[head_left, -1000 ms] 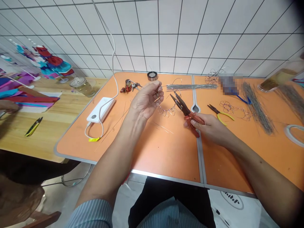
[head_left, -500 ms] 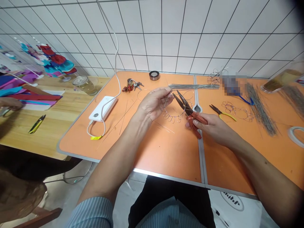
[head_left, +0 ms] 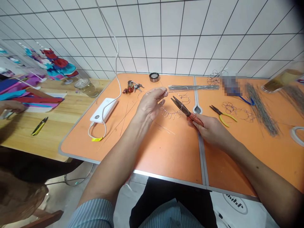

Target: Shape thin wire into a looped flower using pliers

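left hand (head_left: 149, 104) pinches a thin looped wire (head_left: 169, 114) near its end between thumb and fingers, held up just above the table. right hand (head_left: 209, 128) grips red-handled needle-nose pliers (head_left: 196, 119), tips slightly parted and near the wire, contact unclear. hands apart. wire looks light and springy, probably bends easily, so best held right beside the loop being worked, not by the long free end. below, orange folding table (head_left: 166, 155) with straight wire bundle (head_left: 193, 87), yellow-handled pliers (head_left: 223, 114), power bank (head_left: 103, 110), keys (head_left: 131, 87). white tile wall (head_left: 166, 41) behind. wooden table (head_left: 47, 139) at left, with coloured paper (head_left: 35, 99) and a co-worker's hand (head_left: 10, 107).
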Available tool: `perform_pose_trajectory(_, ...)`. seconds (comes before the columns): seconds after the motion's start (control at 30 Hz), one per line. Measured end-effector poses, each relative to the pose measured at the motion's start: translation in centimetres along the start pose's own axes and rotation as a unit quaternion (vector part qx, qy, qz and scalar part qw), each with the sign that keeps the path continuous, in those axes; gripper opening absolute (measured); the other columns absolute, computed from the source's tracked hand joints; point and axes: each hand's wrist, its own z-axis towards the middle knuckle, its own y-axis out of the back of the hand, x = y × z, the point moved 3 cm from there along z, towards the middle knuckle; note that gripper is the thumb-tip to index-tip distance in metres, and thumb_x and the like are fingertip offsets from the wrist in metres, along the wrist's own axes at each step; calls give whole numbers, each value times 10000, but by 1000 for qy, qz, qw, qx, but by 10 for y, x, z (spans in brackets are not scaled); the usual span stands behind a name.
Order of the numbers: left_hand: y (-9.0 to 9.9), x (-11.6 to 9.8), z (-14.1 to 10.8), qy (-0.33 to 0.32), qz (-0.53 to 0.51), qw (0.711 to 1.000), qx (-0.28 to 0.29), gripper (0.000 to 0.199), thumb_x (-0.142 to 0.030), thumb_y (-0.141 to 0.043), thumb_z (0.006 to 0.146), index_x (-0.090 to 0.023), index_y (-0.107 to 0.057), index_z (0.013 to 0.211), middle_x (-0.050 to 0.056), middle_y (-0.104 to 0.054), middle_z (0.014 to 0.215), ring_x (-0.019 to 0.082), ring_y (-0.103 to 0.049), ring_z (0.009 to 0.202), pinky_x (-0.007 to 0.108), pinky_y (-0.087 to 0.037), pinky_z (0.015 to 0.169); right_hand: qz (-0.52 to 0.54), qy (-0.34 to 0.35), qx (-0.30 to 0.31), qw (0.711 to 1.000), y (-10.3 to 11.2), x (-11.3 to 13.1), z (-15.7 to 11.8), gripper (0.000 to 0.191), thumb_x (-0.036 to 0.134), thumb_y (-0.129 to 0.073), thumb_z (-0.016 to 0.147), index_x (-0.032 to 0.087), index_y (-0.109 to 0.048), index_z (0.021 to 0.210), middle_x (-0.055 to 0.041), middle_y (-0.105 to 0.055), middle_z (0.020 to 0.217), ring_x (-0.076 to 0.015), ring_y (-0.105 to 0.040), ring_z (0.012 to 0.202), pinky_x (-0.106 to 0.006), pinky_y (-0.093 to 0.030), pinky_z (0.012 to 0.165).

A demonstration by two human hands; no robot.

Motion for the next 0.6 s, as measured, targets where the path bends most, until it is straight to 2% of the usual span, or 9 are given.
perform_pose_trajectory(0.13,-5,1,-6,4,-17,1000,12,244,-282,-875,729,-207,-652,794,-11,-677,791,180,-727,977,331,-497,945,-56,56,-46,996,0,3,-2,323,239,-429,1090,243,-725,1219,-69,-823,1163,-258,-776,1063,-346,-554,889)
perform_pose_trajectory(0.3,-7,2,-9,17,-41,999,20,265,-279,-881,735,-202,-644,825,-23,-649,771,183,-755,975,350,-541,992,-117,120,-114,979,-5,-2,-5,466,129,-434,1045,207,-654,1448,-116,-797,1315,-278,-764,1203,-407,-587,1005)
perform_pose_trajectory(0.47,-7,2,-9,16,-63,997,31,277,-264,-893,739,-196,-641,832,-39,-623,747,164,-767,942,343,-581,996,-225,125,-148,955,-7,0,-7,489,133,-395,1081,148,-607,1521,-169,-792,1257,-308,-764,1154,-417,-603,890)
perform_pose_trajectory(0.6,-9,2,-9,20,-80,996,38,250,-239,-885,769,-184,-648,830,-34,-627,742,147,-765,902,323,-612,965,-311,123,-166,928,-6,3,-8,515,106,-374,1071,114,-575,1546,-197,-779,1194,-326,-743,1097,-400,-561,756)
